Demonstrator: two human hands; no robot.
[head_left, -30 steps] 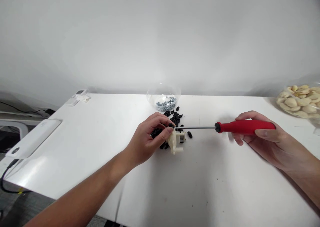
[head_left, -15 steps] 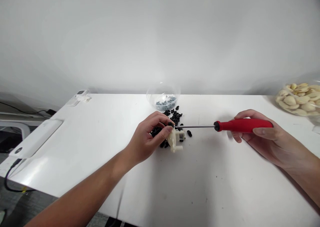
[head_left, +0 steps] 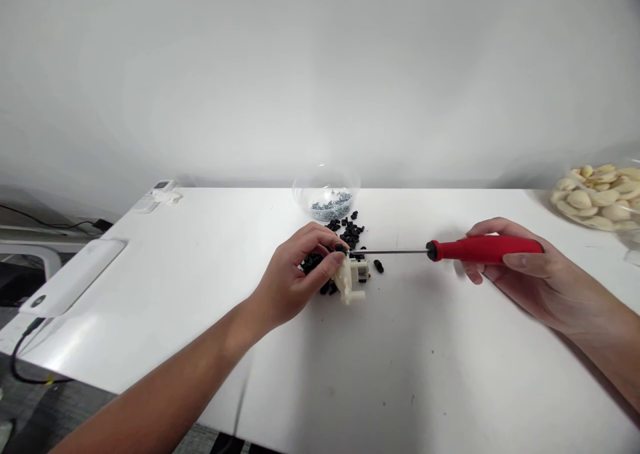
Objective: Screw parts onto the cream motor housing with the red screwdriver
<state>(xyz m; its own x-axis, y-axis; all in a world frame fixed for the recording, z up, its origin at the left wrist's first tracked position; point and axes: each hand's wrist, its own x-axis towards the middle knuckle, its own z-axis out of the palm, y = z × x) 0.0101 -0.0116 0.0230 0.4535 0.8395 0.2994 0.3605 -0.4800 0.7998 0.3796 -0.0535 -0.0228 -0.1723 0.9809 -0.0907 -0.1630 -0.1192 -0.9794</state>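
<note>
My left hand [head_left: 305, 264] is closed on a cream plastic part [head_left: 345, 282] with pegs sticking out, pinching it near its top along with a small black piece [head_left: 342, 248]. A red-handled screwdriver [head_left: 487, 249] lies level in my right hand [head_left: 530, 277], fingers wrapped round the handle. Its thin metal shaft points left, and the tip meets the top of the cream part beside my left fingertips. Exactly what the tip touches is too small to tell. Small black plastic pieces [head_left: 353, 235] lie in a pile behind and under my left hand.
Behind the pile stands a clear bowl [head_left: 327, 197] of small silvery screws. A clear container of cream-coloured pieces [head_left: 600, 201] is at the far right. On the left lie a white device [head_left: 75, 277] with a cable and a white remote [head_left: 155, 196]. One black piece [head_left: 379, 266] lies apart.
Almost nothing differs. The screwdriver and my right hand have shifted very slightly left and up in the picture; the left hand keeps its hold on the cream part.
</note>
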